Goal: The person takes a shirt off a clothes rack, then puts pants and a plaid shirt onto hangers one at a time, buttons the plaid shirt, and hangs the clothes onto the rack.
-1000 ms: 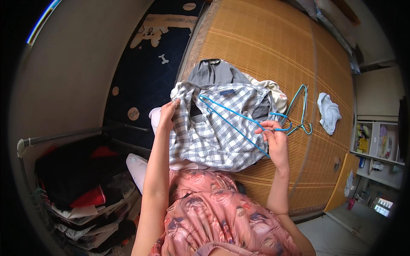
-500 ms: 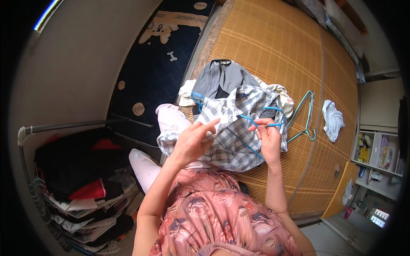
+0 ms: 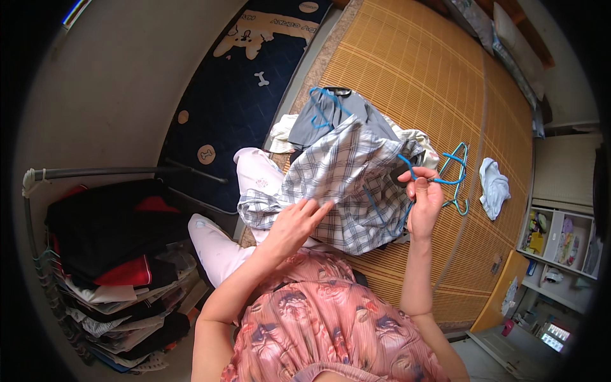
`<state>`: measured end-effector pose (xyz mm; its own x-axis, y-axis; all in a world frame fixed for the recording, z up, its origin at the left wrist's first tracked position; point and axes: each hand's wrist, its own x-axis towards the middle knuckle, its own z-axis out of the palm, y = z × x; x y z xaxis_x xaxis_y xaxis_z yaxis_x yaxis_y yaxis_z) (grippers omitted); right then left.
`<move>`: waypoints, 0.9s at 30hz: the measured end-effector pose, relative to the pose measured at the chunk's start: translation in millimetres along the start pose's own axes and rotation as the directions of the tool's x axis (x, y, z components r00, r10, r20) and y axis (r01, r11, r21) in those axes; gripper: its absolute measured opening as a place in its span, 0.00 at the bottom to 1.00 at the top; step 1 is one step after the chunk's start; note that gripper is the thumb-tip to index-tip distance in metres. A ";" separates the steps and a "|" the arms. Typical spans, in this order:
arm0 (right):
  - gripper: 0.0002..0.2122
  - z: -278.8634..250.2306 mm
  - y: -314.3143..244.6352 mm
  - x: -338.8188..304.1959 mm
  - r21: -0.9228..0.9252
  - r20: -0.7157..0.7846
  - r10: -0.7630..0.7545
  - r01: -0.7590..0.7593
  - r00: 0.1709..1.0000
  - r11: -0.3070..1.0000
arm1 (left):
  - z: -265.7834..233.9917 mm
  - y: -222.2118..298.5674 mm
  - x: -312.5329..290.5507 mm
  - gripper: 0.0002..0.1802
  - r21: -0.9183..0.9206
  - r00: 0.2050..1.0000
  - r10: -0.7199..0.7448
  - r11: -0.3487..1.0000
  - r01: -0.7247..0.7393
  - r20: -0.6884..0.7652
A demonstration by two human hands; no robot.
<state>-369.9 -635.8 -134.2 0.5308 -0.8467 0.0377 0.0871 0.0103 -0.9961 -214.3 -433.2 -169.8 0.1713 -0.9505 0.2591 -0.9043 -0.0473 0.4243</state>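
Note:
A black, white and grey plaid shirt point(image 3: 369, 219) spreads across my lap and the mat before me. My left hand point(image 3: 296, 226) is at its near left part, fingers bent and closed on the cloth. My right hand point(image 3: 423, 200) grips a blue clothes hanger point(image 3: 453, 182) near its hook, raised over the shirt's right side. The hanger's lower part runs down into the shirt, where cloth hides some of it. Beyond the shirt lies a grey garment point(image 3: 312, 130), with another blue hanger point(image 3: 329, 105) on top of it.
Teal hangers point(image 3: 463, 167) and a crumpled pale blue cloth point(image 3: 493, 188) lie to the right on the bamboo mat point(image 3: 407, 57). A metal rack point(image 3: 102, 172) with dark clothes stands at the left. Behind it is a navy patterned rug point(image 3: 235, 108). Shelves point(image 3: 560, 242) stand far right.
My right hand has moved up and right with the hanger. My left hand has come down onto the shirt cloth. The shirt has shifted, uncovering the other blue hanger on the grey garment.

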 end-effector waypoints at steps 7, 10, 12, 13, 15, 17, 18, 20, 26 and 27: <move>0.11 -4.4 -7.7 -18.6 -0.180 0.257 0.025 0.023 0.966 0.983 | -42.3 1.5 27.8 0.15 0.030 0.884 -0.042 0.998 0.064 -0.465; 0.10 5.5 -16.2 -24.8 -0.193 0.359 0.069 0.001 0.931 0.981 | -45.9 -3.0 29.4 0.17 -0.014 0.943 -0.031 1.000 0.028 -0.331; 0.07 15.6 -22.8 -27.2 -0.220 0.382 0.100 -0.015 0.919 0.975 | -41.0 1.0 27.5 0.21 -0.136 0.979 -0.029 0.991 0.001 -0.200; 0.07 21.3 -21.7 -28.4 -0.222 0.381 0.105 -0.019 0.919 0.975 | -42.3 4.8 25.6 0.21 -0.136 0.985 -0.042 0.991 0.019 -0.165; 0.07 32.3 -19.9 -32.2 -0.173 0.386 0.089 -0.022 0.918 0.985 | -39.0 4.4 21.1 0.18 -0.151 0.979 -0.083 0.987 0.055 -0.185; 0.08 33.2 -13.7 -27.1 -0.358 0.439 0.013 0.162 0.899 0.920 | -40.7 -5.6 13.6 0.14 -0.224 0.962 -0.182 0.965 0.135 -0.204; 0.09 36.9 -20.2 -20.6 -0.425 0.396 -0.074 0.254 0.915 0.869 | -42.7 -11.8 11.6 0.10 -0.258 0.936 -0.259 0.946 0.196 -0.238; 0.09 33.8 -25.2 -6.5 -0.487 0.251 -0.169 0.275 0.953 0.829 | -48.3 -22.6 2.8 0.08 -0.273 0.864 -0.417 0.898 0.344 -0.282; 0.07 -28.1 33.0 22.9 -0.257 -0.088 -0.024 0.000 0.996 0.966 | -49.5 -50.1 -15.0 0.08 -0.610 0.730 -0.646 0.677 0.412 -0.223; 0.07 -30.6 40.1 22.2 -0.285 -0.051 -0.002 -0.013 0.999 0.958 | -48.6 -52.1 -15.6 0.07 -0.634 0.718 -0.657 0.661 0.402 -0.230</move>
<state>-380.5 -670.5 -175.8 0.4869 -0.8727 0.0354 -0.1636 -0.1309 -0.9778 -150.9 -401.0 -153.8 0.8069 -0.5809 0.1072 -0.2813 -0.2184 0.9344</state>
